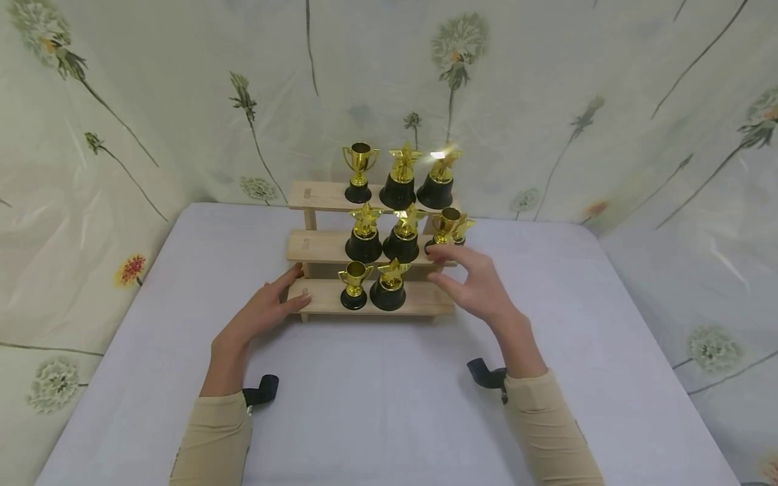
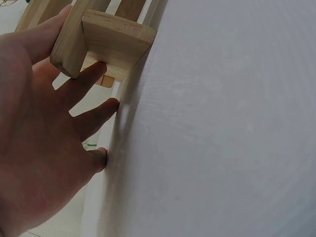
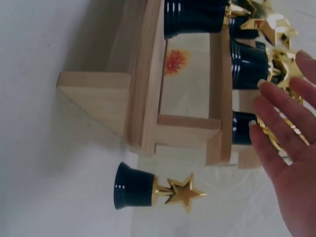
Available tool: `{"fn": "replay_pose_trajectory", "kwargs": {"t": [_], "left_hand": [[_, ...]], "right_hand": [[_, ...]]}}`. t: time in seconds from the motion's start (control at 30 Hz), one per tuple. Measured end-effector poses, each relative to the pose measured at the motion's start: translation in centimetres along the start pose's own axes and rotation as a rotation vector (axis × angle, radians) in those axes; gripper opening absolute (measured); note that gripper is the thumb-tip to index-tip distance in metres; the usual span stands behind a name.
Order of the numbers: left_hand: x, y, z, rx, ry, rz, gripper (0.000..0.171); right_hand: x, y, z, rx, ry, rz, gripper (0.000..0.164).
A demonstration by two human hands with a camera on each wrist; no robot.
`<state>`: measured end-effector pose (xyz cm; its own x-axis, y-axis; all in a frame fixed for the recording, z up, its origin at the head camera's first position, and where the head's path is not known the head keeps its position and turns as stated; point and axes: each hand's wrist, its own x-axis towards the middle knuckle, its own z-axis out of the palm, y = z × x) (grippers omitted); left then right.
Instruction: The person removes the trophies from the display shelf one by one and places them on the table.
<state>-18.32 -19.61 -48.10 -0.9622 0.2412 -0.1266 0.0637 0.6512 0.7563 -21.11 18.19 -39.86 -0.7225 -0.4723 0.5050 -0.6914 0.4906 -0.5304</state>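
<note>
A three-tier wooden display rack (image 1: 322,307) holds gold trophies on black bases. My left hand (image 1: 267,307) grips the left end of its bottom shelf, thumb on top; in the left wrist view, fingers (image 2: 84,84) reach around and below the board (image 2: 116,42). My right hand (image 1: 477,283) is at the rack's right side, with thumb and index finger apart. Its index fingertip overlaps the base of a cup trophy (image 1: 448,219) at the middle shelf's right end. In the right wrist view, extended fingers (image 3: 276,133) lie close to the black bases (image 3: 242,128).
A star trophy (image 3: 185,192) stands on the white table (image 1: 377,391) beyond the rack's right end. Two star trophies share the middle shelf with the cup. Above are a cup (image 1: 360,162) and two stars; below, a cup (image 1: 354,280) and a star (image 1: 389,287). Flower-patterned curtain (image 1: 377,67) surrounds the table.
</note>
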Motion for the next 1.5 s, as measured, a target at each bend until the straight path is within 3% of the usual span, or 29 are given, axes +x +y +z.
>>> {"fn": "replay_pose_trajectory", "kwargs": {"t": [0.2, 0.53, 0.87, 1.2, 1.5], "left_hand": [[0.0, 0.0, 0.0, 0.002, 0.0, 0.013, 0.074], [-0.1, 0.3, 0.0, 0.001, 0.001, 0.011, 0.075], [-0.1, 0.2, 0.0, -0.002, -0.003, 0.0, 0.076], [0.0, 0.0, 0.1, -0.007, -0.01, -0.013, 0.075], [-0.1, -0.1, 0.1, 0.005, 0.002, -0.002, 0.075]], "right_hand": [[0.4, -0.4, 0.9, 0.036, 0.003, -0.065, 0.042], [1.0, -1.1, 2.1, 0.085, -0.008, -0.083, 0.048], [1.5, -1.9, 3.5, 0.196, -0.032, 0.006, 0.055], [1.9, -2.3, 4.1, 0.119, -0.071, 0.047, 0.046], [2.2, -2.3, 4.4, 0.04, -0.054, 0.043, 0.031]]}}
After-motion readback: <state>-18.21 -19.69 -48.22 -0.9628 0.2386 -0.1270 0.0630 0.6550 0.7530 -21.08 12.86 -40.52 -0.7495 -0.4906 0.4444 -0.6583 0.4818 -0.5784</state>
